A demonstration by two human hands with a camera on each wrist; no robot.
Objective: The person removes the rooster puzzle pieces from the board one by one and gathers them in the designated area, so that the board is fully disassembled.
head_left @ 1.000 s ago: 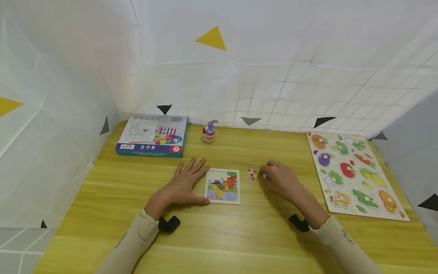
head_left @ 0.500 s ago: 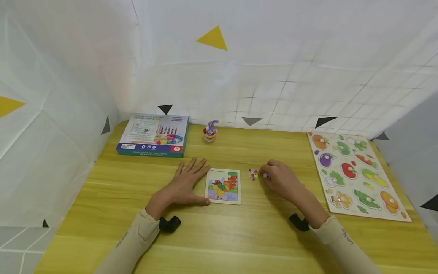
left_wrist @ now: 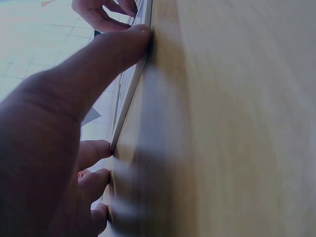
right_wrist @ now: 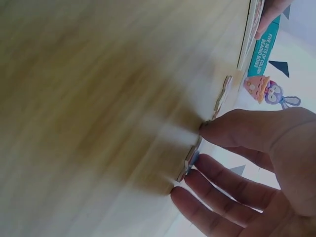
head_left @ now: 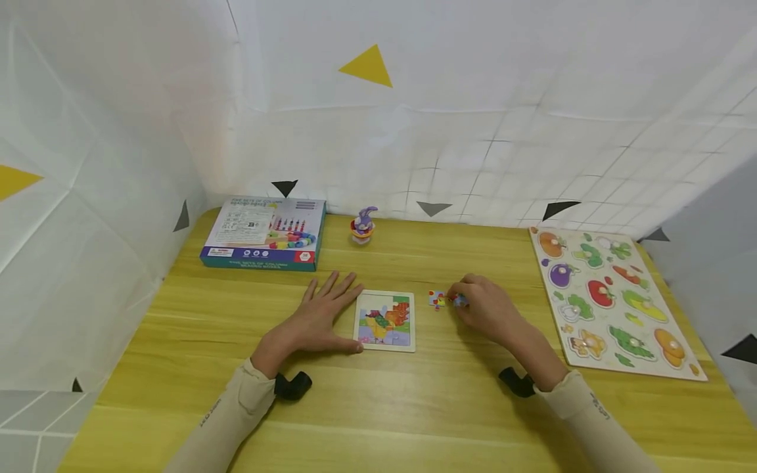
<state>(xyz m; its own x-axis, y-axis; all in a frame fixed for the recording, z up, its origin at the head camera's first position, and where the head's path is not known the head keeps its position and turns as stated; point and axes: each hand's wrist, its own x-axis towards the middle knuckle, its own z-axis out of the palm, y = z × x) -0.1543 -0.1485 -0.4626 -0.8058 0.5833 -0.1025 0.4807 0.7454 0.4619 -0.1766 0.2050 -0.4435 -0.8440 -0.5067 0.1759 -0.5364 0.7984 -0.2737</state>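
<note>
A square wooden jigsaw tray (head_left: 384,350) with a partly filled colourful bird picture lies mid-table; its upper left shows bare backing. My left hand (head_left: 316,322) rests flat at the tray's left side, fingers spread. In the left wrist view, thumb and forefinger touch the tray's edge (left_wrist: 129,96). To the right of the tray lies a loose jigsaw piece (head_left: 436,299) in yellow, red and blue. Beside it my right hand (head_left: 485,307) pinches a bluish jigsaw piece (right_wrist: 188,162) at the tabletop between thumb and fingers, which partly hide it.
A bead-toy box (head_left: 263,234) lies at the back left, near a purple rabbit figurine (head_left: 363,226). On the right is a vegetable peg-puzzle board (head_left: 618,302). A white sheet (head_left: 461,98) hangs behind the wooden table (head_left: 390,407).
The right fingers have shifted very slightly at the bluish piece, and a little more of it shows. The left hand and the tray stay in place.
</note>
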